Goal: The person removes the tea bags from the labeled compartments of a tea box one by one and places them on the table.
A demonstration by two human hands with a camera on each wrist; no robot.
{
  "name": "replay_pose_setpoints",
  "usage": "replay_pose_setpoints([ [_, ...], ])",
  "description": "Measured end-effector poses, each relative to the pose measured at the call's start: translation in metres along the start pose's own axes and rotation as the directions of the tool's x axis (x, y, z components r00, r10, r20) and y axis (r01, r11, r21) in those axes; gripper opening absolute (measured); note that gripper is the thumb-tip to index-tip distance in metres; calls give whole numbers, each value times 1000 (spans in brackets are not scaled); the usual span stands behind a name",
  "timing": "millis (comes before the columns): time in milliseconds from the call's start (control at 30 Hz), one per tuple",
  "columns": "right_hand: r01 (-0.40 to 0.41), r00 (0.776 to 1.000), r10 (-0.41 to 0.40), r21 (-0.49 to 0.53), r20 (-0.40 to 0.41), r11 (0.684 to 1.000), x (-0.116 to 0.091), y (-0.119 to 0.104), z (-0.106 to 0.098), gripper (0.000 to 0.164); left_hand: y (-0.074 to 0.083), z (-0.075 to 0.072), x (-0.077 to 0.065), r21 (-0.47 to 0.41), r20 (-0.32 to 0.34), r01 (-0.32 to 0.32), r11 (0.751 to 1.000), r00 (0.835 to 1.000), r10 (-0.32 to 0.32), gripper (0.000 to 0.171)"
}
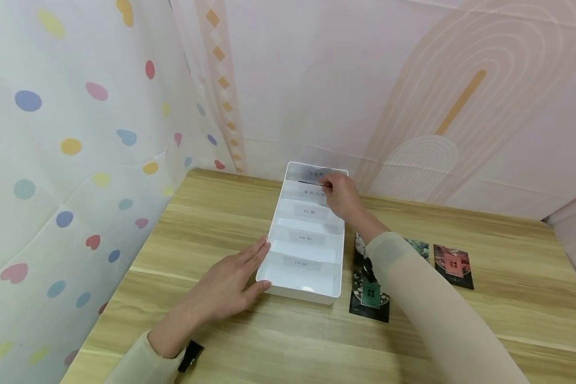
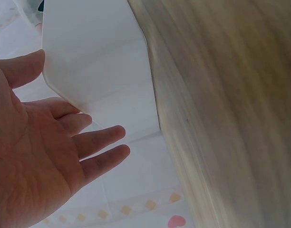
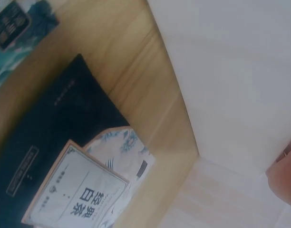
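Observation:
A long white box (image 1: 300, 277) with several labelled compartments in a row stands on the wooden table. My left hand (image 1: 225, 282) rests at its near left corner, thumb at the front edge and fingers fairly straight along the side. In the left wrist view, the thumb and fingertips touch the box rim (image 2: 64, 97). My right hand (image 1: 342, 197) is over the farthest compartment, fingers bent, pinching a dark flat tea packet (image 1: 312, 183); only its thin edge shows. The right wrist view catches just a bit of that hand (image 3: 284, 178) beyond the box wall.
Right of the box lie several flat tea packets: one with a green label (image 1: 370, 296), a red one (image 1: 453, 264), and a teal one (image 1: 420, 248) partly behind the right sleeve. The right wrist view shows a dark blue packet (image 3: 64, 114). Patterned curtains (image 1: 288, 85) border the table.

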State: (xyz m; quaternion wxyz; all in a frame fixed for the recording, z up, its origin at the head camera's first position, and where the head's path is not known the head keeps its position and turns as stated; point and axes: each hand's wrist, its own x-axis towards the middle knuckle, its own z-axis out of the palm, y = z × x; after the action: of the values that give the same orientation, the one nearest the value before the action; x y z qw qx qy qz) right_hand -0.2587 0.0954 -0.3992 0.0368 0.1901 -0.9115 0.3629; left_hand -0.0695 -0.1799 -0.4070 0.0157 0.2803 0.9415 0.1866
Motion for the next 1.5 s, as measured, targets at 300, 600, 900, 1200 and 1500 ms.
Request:
replay_pose_setpoints([
  [300,12,999,-12,-11,-30,1000,1,2,-2,11,0,1,0,-3,9,8,1000,1000,-8,78],
  [600,-9,999,9,4,-48,1000,1,-1,-10,14,-2,2,0,10,-4,6,1000,1000,-6,78],
  [900,77,993,-77,4,-91,997,-1,-10,-28,14,-1,2,0,7,-6,1,1000,1000,-1,77],
  [1200,141,984,-141,-8,-112,990,-6,-21,-49,13,-1,3,2,14,-14,-4,1000,1000,5,77],
  [1500,180,973,-178,0,-148,984,-13,-21,-66,15,-2,4,2,9,-17,-2,1000,1000,2,77],
])
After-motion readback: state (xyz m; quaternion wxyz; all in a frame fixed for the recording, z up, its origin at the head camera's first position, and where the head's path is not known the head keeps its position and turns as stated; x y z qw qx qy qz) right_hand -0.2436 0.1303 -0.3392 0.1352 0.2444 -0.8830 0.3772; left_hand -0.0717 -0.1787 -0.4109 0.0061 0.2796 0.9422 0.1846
